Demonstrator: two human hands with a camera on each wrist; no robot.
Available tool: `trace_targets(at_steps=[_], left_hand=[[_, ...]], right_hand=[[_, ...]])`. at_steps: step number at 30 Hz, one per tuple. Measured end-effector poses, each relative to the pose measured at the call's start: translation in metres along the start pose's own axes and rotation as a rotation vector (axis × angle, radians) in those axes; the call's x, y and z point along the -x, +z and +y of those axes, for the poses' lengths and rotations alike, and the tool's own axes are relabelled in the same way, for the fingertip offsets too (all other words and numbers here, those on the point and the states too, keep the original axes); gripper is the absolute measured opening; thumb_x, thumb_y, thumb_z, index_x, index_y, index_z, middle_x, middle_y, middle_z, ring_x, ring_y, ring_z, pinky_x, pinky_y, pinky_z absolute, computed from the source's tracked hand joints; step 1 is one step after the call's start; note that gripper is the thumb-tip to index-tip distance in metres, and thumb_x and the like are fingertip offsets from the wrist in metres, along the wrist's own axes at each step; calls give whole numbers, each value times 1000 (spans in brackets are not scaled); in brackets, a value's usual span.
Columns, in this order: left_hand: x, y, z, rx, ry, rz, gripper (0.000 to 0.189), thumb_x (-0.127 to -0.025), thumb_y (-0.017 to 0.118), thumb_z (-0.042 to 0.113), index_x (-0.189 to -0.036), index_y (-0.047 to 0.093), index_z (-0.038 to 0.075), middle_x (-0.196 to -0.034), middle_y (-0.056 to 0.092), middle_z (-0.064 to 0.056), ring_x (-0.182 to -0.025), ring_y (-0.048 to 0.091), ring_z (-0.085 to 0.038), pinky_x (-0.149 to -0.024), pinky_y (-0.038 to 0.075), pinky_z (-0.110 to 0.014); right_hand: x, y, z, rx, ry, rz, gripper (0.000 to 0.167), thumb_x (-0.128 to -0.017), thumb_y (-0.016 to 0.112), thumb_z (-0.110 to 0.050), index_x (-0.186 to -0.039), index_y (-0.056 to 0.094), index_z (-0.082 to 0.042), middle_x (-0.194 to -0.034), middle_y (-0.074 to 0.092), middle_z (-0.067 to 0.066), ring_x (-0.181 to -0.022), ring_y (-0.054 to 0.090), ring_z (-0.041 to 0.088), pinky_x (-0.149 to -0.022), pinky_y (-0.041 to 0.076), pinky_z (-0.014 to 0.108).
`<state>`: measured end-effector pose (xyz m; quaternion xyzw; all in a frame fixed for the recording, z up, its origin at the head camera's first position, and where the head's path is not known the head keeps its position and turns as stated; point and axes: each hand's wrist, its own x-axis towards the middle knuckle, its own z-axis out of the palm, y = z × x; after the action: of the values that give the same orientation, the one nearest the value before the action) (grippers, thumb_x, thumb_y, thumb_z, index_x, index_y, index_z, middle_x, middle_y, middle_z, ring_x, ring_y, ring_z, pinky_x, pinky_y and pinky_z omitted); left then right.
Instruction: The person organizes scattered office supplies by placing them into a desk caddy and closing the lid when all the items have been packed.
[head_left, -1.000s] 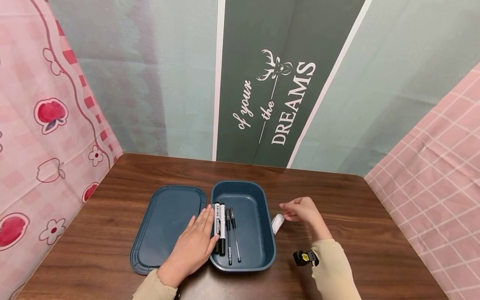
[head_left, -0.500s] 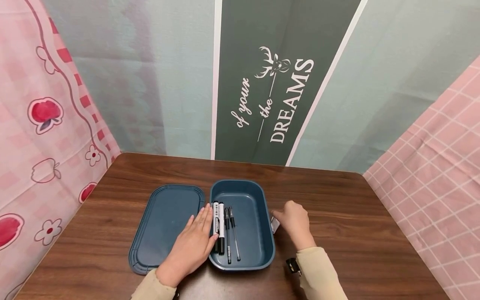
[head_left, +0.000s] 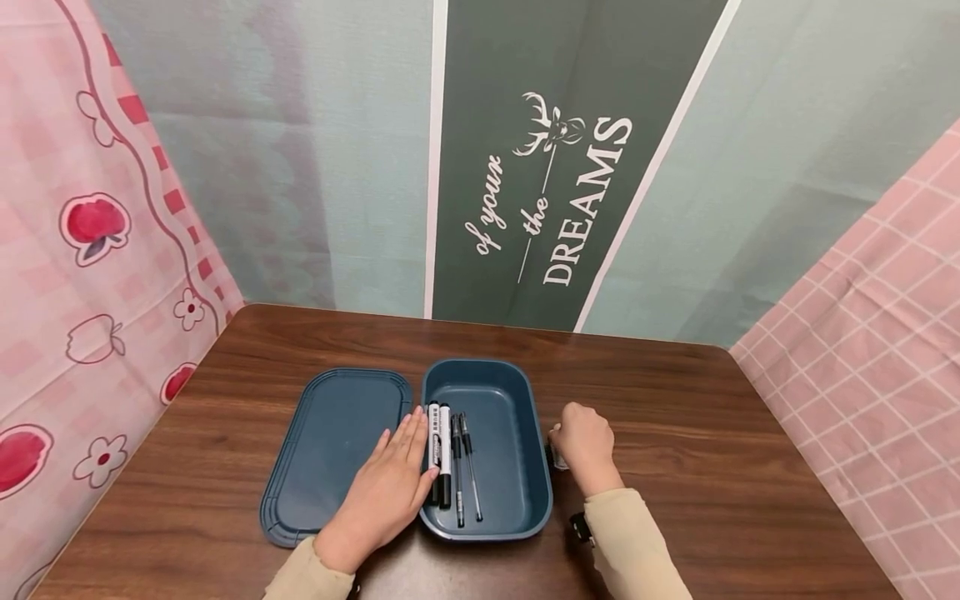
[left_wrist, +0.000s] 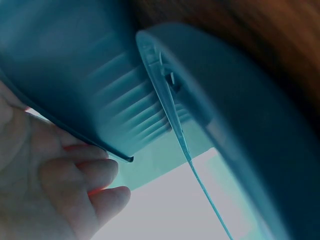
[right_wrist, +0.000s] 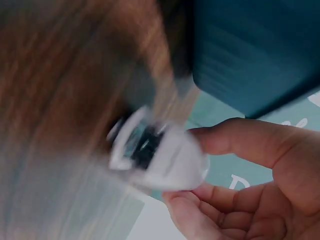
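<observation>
White rounded case [right_wrist: 177, 160] with dark window, pinched between thumb and fingers of right hand [head_left: 588, 437], just outside right wall of blue box [head_left: 506, 458]. Likely risk: smooth shell slipping from fingertip pinch, or catching rim if raised too little. Left hand [head_left: 392, 483], fingers extended, lies at opposite rim; shift there could jostle markers [head_left: 446, 454]. Obscured: case mostly behind right hand in head view, blurred in right-wrist view; contact with table [head_left: 675, 417] uncertain.
</observation>
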<state>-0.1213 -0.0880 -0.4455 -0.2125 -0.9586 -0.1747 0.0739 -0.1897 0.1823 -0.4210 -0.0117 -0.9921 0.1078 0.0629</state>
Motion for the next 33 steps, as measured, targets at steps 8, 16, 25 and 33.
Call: trace_targets(at_steps=[8,16,25,33], left_hand=[[0,-2,0,15,-4,0,62,-98,50,28,-145,29,-7,-152,24,-20,-139,26,-31,-110,25,-49],[0,0,0,3,-6,2,62,-98,49,30,-144,30,-7,-152,24,-20,-138,26,-31,-110,25,-49],[0,0,0,11,-2,1,62,-98,50,29,-144,29,-8,-151,25,-21,-138,26,-31,-110,25,-49],[-1,0,0,12,-3,-1,62,-98,49,29,-144,29,-7,-151,24,-21,-139,26,-31,-111,25,-48]], right_hand=[[-7,-10,13,-60,30,-93,25,-74,66,-6,-59,47,-7,-54,47,6,-51,47,21,-44,38,33],[-12,-12,28,-195,32,-159,40,-71,69,-5,-48,38,-13,-46,30,-5,-45,28,9,-42,23,23],[-14,-12,50,-319,79,-219,17,-73,73,-12,-62,63,-4,-56,53,-2,-55,47,13,-49,39,26],[-16,-3,70,-719,165,-337,17,-79,69,-3,-83,66,13,-68,63,3,-60,59,8,-56,54,23]])
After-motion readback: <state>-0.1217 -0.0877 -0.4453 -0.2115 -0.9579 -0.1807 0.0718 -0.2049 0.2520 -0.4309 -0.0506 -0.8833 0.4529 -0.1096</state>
